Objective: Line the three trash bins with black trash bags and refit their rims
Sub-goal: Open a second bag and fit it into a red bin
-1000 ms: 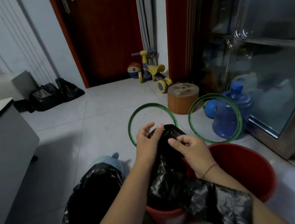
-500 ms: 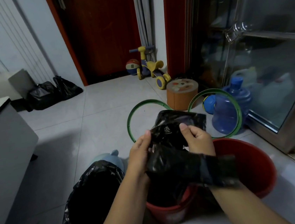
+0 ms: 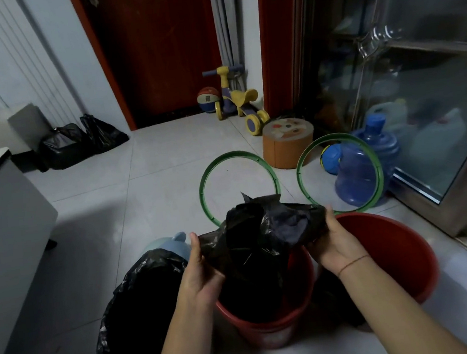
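Observation:
A black trash bag (image 3: 262, 231) hangs over the middle red bin (image 3: 273, 329), its lower part inside the bin. My left hand (image 3: 199, 268) grips the bag's left edge and my right hand (image 3: 332, 238) grips its right edge, stretching the mouth apart. A second red bin (image 3: 395, 251) stands bare at the right. At the left, a third bin (image 3: 143, 312) is covered by a black bag. Two green rims lie on the floor beyond: one rim (image 3: 206, 180) in the middle, the other rim (image 3: 376, 166) to the right.
A blue water jug (image 3: 370, 161), a blue ball (image 3: 329, 160) and an orange round stool (image 3: 287, 144) sit behind the rims. A grey cabinet (image 3: 5, 232) stands left. Glass door (image 3: 435, 95) at right. Toy scooter (image 3: 238, 100) and full black bags (image 3: 77, 142) lie further back.
My hands have moved apart, pulling the bunched bag open and wider over the middle red bin. The right hand shifted to the right, the left hand lower and left.

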Available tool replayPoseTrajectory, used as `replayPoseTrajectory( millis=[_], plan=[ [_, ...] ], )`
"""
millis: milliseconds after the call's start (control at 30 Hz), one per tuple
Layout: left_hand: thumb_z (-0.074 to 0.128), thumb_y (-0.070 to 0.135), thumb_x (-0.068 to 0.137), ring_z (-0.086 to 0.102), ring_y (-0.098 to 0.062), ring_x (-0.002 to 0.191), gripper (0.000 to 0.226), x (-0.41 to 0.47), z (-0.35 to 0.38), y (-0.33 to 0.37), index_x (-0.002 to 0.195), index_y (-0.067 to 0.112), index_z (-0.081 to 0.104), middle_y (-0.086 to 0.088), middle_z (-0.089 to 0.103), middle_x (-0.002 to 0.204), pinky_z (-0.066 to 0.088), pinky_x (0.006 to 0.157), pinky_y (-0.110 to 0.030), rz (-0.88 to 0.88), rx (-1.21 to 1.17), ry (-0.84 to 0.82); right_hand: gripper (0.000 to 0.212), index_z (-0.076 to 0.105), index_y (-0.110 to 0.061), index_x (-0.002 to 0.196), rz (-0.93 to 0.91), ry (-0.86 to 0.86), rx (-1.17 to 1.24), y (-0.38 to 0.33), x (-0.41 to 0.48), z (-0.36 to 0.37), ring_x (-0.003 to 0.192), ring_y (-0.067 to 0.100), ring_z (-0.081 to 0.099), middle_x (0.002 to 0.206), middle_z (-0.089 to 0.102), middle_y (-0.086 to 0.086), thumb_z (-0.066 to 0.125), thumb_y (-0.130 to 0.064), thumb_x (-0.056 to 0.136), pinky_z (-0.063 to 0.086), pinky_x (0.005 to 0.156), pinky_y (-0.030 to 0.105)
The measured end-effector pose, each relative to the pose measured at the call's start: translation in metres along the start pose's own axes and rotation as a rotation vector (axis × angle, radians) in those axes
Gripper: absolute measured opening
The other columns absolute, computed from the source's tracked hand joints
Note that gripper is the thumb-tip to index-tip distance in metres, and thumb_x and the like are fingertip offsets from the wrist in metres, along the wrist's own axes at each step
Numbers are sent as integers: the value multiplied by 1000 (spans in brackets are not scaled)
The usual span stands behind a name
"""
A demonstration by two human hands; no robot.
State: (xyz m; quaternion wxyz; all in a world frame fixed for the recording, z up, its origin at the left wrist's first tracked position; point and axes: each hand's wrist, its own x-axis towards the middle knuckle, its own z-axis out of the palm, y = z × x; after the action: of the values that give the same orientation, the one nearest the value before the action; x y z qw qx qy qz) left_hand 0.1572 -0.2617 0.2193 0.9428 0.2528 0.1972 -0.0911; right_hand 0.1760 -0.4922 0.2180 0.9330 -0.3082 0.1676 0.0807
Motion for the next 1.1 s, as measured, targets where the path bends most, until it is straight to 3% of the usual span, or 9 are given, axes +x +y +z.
replayPoseTrajectory(
  millis=[100, 200, 300, 467, 700, 833, 933, 1033, 1100],
  plan=[
    [50, 50, 88, 72, -29, 84, 54, -1, -6, -4, 78, 5, 79, -21, 73, 95, 52, 87, -47, -39, 169, 7, 91, 62, 0, 113, 66, -2, 24, 3, 0, -4, 83, 35, 72, 101, 72, 23, 93, -37, 36, 60, 61, 45],
    [51, 54, 84, 66, -32, 103, 64, 0, -19, -5, 112, -2, 66, -24, 66, 115, 52, 84, -39, 18, 355, 60, 51, 67, 0, 103, 106, 60, -34, 6, 5, -8, 77, 32, 73, 91, 74, 21, 54, -47, 85, 60, 57, 40],
    [49, 45, 91, 68, -30, 93, 59, 2, -31, -8, 116, -8, 58, -24, 68, 105, 57, 73, -33, 107, 532, 70, 70, 69, -6, 99, 163, 61, -182, 8, 5, -14, 91, 34, 68, 91, 74, 18, 30, -63, 90, 58, 63, 36],
    [62, 38, 82, 69, -26, 80, 40, -11, -38, -17, 88, -1, 68, -17, 73, 87, 54, 73, -32, 236, 822, 31, 49, 71, -25, 97, 342, 124, -611, 8, -17, -21, 103, 23, 59, 104, 70, 2, 48, -65, 83, 46, 80, 38],
    [64, 24, 88, 61, -23, 71, 23, -30, -56, -51, 70, 10, 66, -16, 67, 77, 50, 73, -35, 259, 767, 203, 14, 58, -19, 82, 72, 338, -673, 44, -24, -40, 78, 16, 60, 88, 64, 2, 70, -27, 83, 45, 64, 29],
    [62, 20, 90, 59, -17, 70, 22, -36, -62, -58, 71, 8, 65, -11, 65, 74, 47, 67, -25, 297, 814, 216, 50, 63, -18, 108, -365, 411, -1190, 44, -23, -44, 107, 21, 55, 121, 53, 6, 71, -52, 73, 46, 98, 41],
    [61, 18, 91, 60, -10, 65, 19, -37, -61, -58, 77, 6, 65, -6, 66, 72, 47, 60, -16, 279, 849, 181, 28, 61, -16, 106, -554, 211, -1256, 26, -22, -16, 99, 22, 58, 109, 56, 9, 51, -38, 93, 46, 94, 38],
    [59, 18, 92, 55, 2, 52, 18, -34, -60, -56, 81, 5, 65, 1, 63, 65, 44, 52, -11, 249, 888, 151, 51, 57, -19, 118, -295, -13, -1414, 19, -10, 14, 59, 17, 55, 74, 61, 10, 30, -55, 95, 48, 63, 33],
    [60, 21, 91, 53, 0, 54, 19, -31, -61, -55, 79, 8, 66, 6, 61, 60, 43, 55, -13, 220, 917, 143, 75, 44, -26, 135, -133, -114, -1517, 21, 3, 24, 53, 17, 50, 102, 68, 20, 15, -74, 85, 41, 57, 28]
  ],
)
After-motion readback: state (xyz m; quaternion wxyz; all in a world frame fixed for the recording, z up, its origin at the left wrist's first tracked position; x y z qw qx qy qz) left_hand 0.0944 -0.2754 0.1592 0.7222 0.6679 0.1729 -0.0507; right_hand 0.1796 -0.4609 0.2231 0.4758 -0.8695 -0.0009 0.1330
